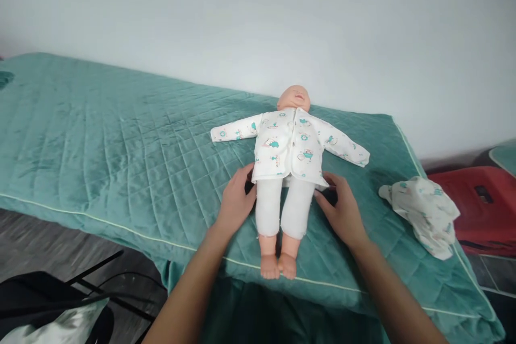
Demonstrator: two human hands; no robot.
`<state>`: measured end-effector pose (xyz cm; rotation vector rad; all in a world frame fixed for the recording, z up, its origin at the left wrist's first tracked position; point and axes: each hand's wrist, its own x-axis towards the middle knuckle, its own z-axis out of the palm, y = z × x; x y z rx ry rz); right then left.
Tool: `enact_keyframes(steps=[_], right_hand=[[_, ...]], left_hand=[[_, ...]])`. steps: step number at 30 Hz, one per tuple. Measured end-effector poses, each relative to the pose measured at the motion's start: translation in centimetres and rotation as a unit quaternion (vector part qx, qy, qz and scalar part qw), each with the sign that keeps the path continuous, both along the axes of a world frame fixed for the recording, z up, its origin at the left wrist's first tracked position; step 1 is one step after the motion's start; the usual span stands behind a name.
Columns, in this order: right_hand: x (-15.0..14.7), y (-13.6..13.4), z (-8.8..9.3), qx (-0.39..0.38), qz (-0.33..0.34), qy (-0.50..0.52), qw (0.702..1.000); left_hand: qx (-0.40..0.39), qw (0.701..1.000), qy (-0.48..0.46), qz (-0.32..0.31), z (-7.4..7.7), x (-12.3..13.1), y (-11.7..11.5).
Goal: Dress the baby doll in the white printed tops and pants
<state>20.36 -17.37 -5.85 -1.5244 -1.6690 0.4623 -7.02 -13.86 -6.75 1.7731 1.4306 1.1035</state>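
A baby doll (297, 98) lies face up on a green quilted bed cover, feet towards me. It wears a white printed jacket (278, 145), fastened down the front, with both sleeves spread outward. White trousers (269, 207) cover its legs down to the shins, and the feet are bare. My left hand (237, 199) is curled at the jacket's lower left corner, its fingertips partly hidden by the hem. At the lower right corner, my right hand (341, 207) holds the hem between curled fingers and thumb.
A crumpled white printed cloth (427, 212) lies near the right edge of the quilted cover (133, 134). Beyond that edge is a red plastic object (484, 204). A pale wall (242, 21) runs behind the bed. A dark chair-like item (44, 301) stands at lower left.
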Motion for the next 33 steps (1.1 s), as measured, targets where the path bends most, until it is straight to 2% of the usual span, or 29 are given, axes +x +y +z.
enact_keyframes(steps=[3, 7, 9, 12, 13, 15, 16, 18, 20, 21, 24, 27, 30, 33], right_hand=[[-0.9, 1.1, 0.5, -0.036, -0.06, 0.013, 0.997], [-1.4, 1.4, 1.4, -0.022, -0.103, -0.004, 0.994], [-1.0, 0.5, 1.2, -0.047, -0.088, -0.033, 0.994], [0.3, -1.1, 0.6, -0.101, -0.039, -0.044, 0.993], [0.8, -1.4, 0.5, -0.107, -0.024, -0.013, 0.994], [1.8, -1.3, 0.4, -0.11, -0.002, 0.117, 0.987], [2.1, -0.7, 0.4, -0.112, 0.003, 0.207, 0.972], [2.4, 1.1, 0.4, -0.133, -0.005, 0.375, 0.917], [2.0, 3.7, 0.4, -0.173, -0.003, 0.468, 0.866], [1.5, 5.0, 0.4, -0.188, 0.004, 0.486, 0.854], [-0.4, 8.6, 0.4, -0.161, 0.004, 0.515, 0.842], [-1.4, 11.2, 0.4, -0.118, -0.036, 0.55, 0.826], [-0.8, 12.9, 0.7, -0.136, -0.031, 0.554, 0.821], [0.4, 14.2, 1.0, -0.136, -0.006, 0.533, 0.835]], left_hand=[[-0.014, 1.0, -0.01, 0.001, 0.5, 1.0, 0.1], [0.004, 0.995, -0.088, 0.05, 0.4, 1.2, -0.7], [0.002, 0.993, -0.11, 0.052, 0.1, 0.6, -1.3], [-0.015, 0.996, -0.09, 0.018, 0.0, -0.8, -1.8], [-0.018, 0.995, -0.096, 0.011, 0.0, -1.2, -1.7], [-0.032, 0.986, -0.164, 0.027, 0.3, -1.7, -1.0], [-0.05, 0.972, -0.225, 0.038, 0.5, -1.8, -0.3], [-0.107, 0.925, -0.361, 0.043, 1.0, -1.3, 1.6], [-0.183, 0.869, -0.46, 0.0, 1.4, -0.2, 4.1], [-0.223, 0.842, -0.491, -0.032, 1.5, 0.6, 5.5], [-0.314, 0.775, -0.541, -0.088, 1.7, 2.9, 9.2], [-0.349, 0.731, -0.576, -0.109, 2.0, 4.5, 11.5], [-0.349, 0.714, -0.593, -0.127, 2.5, 5.5, 12.5], [-0.35, 0.706, -0.602, -0.133, 2.7, 6.3, 12.8]])
